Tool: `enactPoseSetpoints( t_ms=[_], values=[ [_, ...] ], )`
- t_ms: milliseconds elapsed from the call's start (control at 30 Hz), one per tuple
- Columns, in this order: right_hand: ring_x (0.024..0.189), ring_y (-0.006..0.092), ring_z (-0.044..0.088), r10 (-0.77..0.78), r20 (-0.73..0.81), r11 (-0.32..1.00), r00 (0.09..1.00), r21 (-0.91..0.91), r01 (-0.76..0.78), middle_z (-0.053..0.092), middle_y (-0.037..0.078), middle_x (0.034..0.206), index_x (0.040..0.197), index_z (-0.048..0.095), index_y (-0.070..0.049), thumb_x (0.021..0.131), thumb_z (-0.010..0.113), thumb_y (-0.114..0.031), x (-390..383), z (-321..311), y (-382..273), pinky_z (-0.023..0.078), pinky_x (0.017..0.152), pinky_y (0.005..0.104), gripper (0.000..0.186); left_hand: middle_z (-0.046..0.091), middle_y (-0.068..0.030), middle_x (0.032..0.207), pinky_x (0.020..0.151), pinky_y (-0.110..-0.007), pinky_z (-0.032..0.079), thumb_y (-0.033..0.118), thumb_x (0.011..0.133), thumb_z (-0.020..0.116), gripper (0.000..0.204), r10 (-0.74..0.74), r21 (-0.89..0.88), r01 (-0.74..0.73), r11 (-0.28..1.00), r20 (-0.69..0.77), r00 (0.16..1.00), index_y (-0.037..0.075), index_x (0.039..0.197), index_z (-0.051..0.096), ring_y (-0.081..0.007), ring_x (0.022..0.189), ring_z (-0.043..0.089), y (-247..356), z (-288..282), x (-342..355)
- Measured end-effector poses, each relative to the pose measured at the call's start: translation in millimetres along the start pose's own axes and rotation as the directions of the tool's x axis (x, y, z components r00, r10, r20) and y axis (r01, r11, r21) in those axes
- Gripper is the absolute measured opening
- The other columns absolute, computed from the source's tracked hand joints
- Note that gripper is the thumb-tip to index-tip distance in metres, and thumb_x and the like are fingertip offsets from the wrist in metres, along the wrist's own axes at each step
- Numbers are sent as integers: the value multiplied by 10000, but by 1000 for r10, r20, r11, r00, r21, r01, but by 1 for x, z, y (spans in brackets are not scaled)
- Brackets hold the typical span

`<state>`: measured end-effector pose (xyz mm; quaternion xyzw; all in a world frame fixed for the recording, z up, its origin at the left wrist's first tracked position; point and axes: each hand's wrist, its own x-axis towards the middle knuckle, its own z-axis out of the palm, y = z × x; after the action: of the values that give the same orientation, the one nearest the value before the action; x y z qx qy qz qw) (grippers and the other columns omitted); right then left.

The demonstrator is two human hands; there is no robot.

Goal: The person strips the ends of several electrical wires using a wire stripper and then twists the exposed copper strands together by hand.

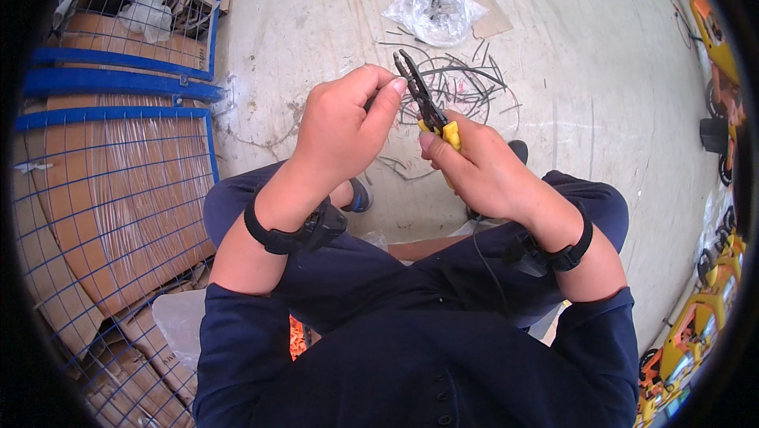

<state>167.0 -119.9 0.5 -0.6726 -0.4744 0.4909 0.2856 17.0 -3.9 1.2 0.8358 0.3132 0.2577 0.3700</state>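
My right hand [478,163] is closed round the yellow grips of black-jawed wire strippers [425,96]. Their jaws point up and a little left, and the tips stand slightly apart. Beside the jaws, my left hand [348,116] is closed, thumb against forefinger. A small thing seems pinched there at the jaws, too small to make out. On the floor beyond both hands lies a loose pile of cut dark wires [466,80], partly hidden behind the tool.
A clear plastic bag [439,9] with small metallic pieces lies beyond the wires, on a cardboard piece [488,13]. A blue mesh cage [118,84] with cardboard stands at left. Yellow and orange wheeled machines [700,317] line the right. A thin cable [486,258] hangs by my right forearm.
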Motion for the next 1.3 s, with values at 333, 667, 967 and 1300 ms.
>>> enactPoseSetpoints(
  t_ms=[333, 667, 967, 1300],
  values=[
    [852, 466, 613, -66, -34, 997, 997, -54, 64, 621, 325, 834, 1137, 521, 122, 940, 497, -267, 0, 0, 2, 480, 764, 481, 437, 569, -85, 562, 464, -270, 396, 111, 895, 614, 138, -119, -78, 121, 990, 35, 992, -6, 824, 626, -111, 478, 514, -1, 3, -1],
    [825, 465, 614, -22, 8, 1000, 1000, -10, 22, 619, 317, 803, 1081, 535, 115, 945, 489, -260, 0, -2, -1, 482, 743, 480, 402, 565, -53, 556, 460, -254, 378, 114, 896, 619, 150, -186, -151, 189, 970, 33, 982, -14, 820, 626, -64, 495, 470, -3, 5, -1],
    [824, 457, 624, -54, -17, 998, 998, -24, 54, 624, 316, 801, 1099, 531, 125, 944, 490, -258, 1, 0, 3, 489, 747, 474, 415, 563, -68, 542, 449, -263, 378, 111, 888, 625, 144, -136, -115, 136, 984, 3, 991, -6, 804, 624, -89, 462, 483, -5, 7, -2],
    [809, 459, 614, -48, -22, 996, 999, -75, 46, 621, 303, 793, 1037, 532, 100, 947, 488, -262, 0, 2, 0, 484, 740, 485, 376, 577, -74, 557, 458, -265, 388, 116, 891, 618, 150, -136, -98, 137, 986, 19, 991, -9, 809, 624, -92, 474, 499, -4, 5, -2]
  ],
)
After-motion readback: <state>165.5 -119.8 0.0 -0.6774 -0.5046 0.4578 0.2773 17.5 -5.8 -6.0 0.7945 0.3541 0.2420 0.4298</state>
